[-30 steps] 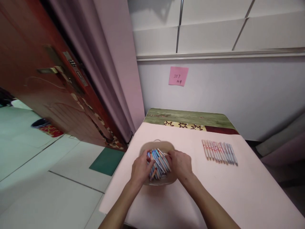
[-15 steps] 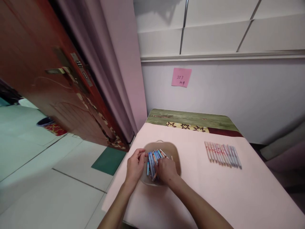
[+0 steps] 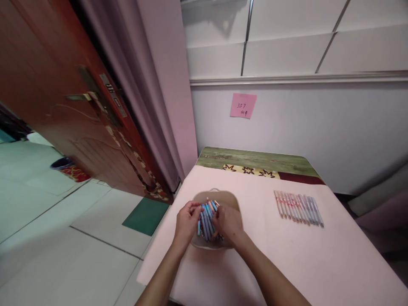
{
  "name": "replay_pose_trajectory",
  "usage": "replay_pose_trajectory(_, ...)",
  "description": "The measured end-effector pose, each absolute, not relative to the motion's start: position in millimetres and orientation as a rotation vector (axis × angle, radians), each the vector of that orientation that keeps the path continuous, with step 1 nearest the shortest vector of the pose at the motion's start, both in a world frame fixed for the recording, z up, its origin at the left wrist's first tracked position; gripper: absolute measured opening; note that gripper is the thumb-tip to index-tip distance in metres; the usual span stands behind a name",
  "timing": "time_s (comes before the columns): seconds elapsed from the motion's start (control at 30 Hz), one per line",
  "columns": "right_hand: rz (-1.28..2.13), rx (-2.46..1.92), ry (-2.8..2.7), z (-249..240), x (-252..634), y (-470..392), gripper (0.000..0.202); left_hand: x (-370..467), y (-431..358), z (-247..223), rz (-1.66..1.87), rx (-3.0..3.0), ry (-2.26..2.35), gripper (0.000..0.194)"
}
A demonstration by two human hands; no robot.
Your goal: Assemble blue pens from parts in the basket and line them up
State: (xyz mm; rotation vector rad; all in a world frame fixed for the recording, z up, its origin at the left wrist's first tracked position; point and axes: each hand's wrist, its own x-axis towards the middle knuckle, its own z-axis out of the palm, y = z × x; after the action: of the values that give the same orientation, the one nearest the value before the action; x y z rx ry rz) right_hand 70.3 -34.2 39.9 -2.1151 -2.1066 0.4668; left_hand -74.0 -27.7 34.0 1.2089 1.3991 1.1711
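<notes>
A beige basket (image 3: 233, 199) stands on the pink-covered table, holding a jumble of blue, orange and white pens (image 3: 207, 223). My left hand (image 3: 188, 220) reaches over its left side, thumb and fingers pinched on the top end of a blue pen. From the right, my right hand (image 3: 228, 222) is down inside the basket. Its fingers are curled and pressed together on a pen at the right of the heap, and the fingertips are partly hidden. Off to the right, several clear-barrelled pens (image 3: 298, 208) lie side by side in a neat row.
A pink cloth (image 3: 258, 263) covers most of the table, with a green patterned strip (image 3: 251, 158) bare at the back. A pink note (image 3: 243, 106) is stuck on the wall. At left stand a brown door (image 3: 95, 140), a purple curtain (image 3: 143, 85) and a patterned bin (image 3: 72, 170).
My left hand has moved right and inward, onto the pens. The right hand has shifted slightly right and up, and some pens in the basket have changed position.
</notes>
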Motion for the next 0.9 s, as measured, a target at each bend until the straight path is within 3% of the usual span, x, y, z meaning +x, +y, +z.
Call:
replay_pose_trajectory(0.17,0.736,-1.746,-1.867,43,97,-37,0.023,-49,-22,33,1.011,0.850,1.102,0.041)
replay_pose_trajectory(0.37,1.656,-1.106,-1.136,36,112,-42,0.043,-37,-14,45,1.077,0.700,0.922,0.033)
replay_pose_trajectory(0.47,1.903,-1.001,-1.020,35,115,-46,0.050,-36,-15,49,1.074,0.697,0.931,0.032)
replay_pose_trajectory(0.53,1.894,-1.037,-1.015,33,114,-47,0.049,-33,-17,50,1.095,0.699,0.992,0.033)
replay_pose_trajectory(0.73,1.404,-1.258,-1.153,27,110,-49,0.040,-24,-21,53,1.163,0.705,1.081,0.035)
replay_pose_trajectory(0.9,1.595,-1.206,-1.086,32,109,-53,0.053,-25,-20,53,1.158,0.715,1.066,0.035)
